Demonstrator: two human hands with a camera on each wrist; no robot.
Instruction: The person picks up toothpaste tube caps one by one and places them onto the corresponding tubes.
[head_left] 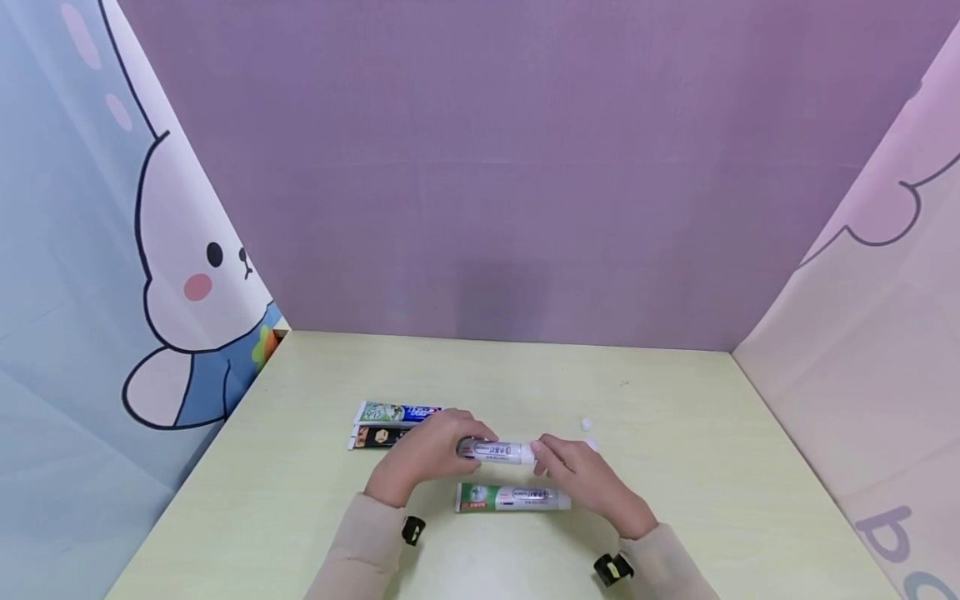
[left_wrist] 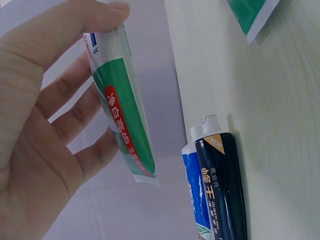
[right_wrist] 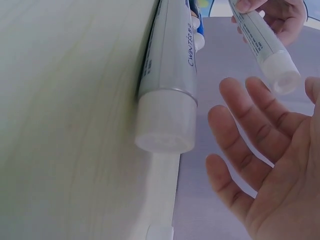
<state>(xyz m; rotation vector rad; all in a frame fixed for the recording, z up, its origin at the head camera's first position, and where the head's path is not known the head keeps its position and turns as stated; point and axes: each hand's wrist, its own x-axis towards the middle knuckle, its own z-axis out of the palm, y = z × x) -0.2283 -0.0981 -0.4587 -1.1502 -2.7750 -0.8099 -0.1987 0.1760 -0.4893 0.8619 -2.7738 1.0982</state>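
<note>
My left hand (head_left: 438, 446) grips a white and green toothpaste tube (head_left: 498, 452) above the table, its thumb and fingers round the body. The tube's white cap (right_wrist: 281, 74) is on and points to the right. My right hand (right_wrist: 270, 160) is beside that cap, its fingers loosely bent and spread, with nothing held in the right wrist view. A second white and green toothpaste tube (head_left: 517, 497), also capped, lies on the table nearer to me. Left of my left hand lie a black toothpaste tube (left_wrist: 220, 185) and a blue and green one (left_wrist: 195, 182), both with bare nozzles.
Small white caps (head_left: 586, 424) lie on the table beyond my right hand. The pale wooden table (head_left: 675, 433) meets a purple backdrop (head_left: 495, 183) at its far edge. Printed cloth panels (head_left: 60, 350) stand on the left and right sides.
</note>
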